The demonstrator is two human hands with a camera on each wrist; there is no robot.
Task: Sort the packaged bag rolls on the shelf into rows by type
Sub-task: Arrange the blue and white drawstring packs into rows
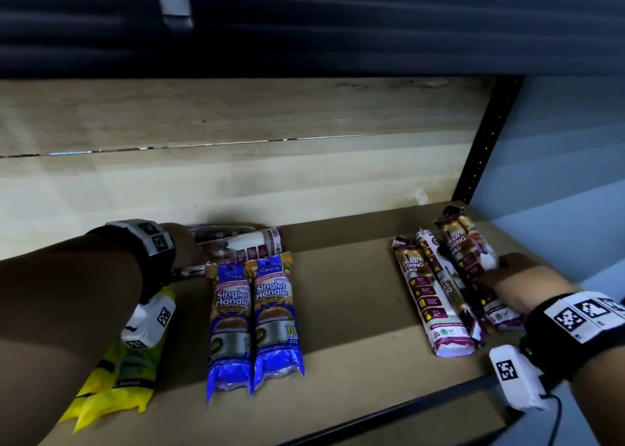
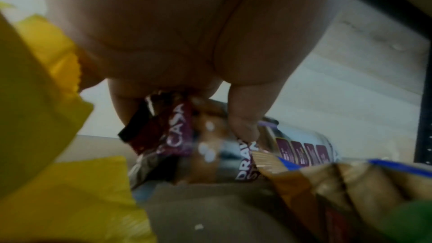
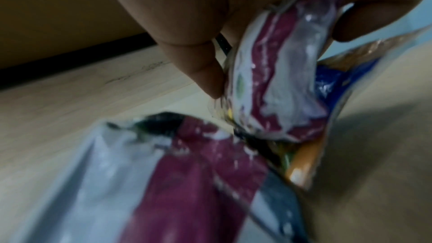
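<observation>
On the shelf point(image 1: 355, 293), the left hand point(image 1: 182, 242) pinched the end of a maroon draw-string bag pack point(image 2: 177, 132) lying crosswise behind two blue Singlet Handle packs point(image 1: 253, 320), with yellow packs point(image 1: 125, 378) under the forearm. The right hand point(image 1: 514, 283) gripped the rightmost of three maroon draw-string packs point(image 1: 470, 253) at the shelf's right end, tilted against its neighbours.

I see two blue Singlet Handle packs point(image 1: 255, 320) lying side by side mid-shelf, yellow packs point(image 1: 115, 374) at the left front, three maroon-and-white drawstring packs point(image 1: 446, 290) lengthwise at the right, the rightmost tilted onto its neighbour, and more maroon packs point(image 1: 243, 242) lying crosswise behind the blue pair
</observation>
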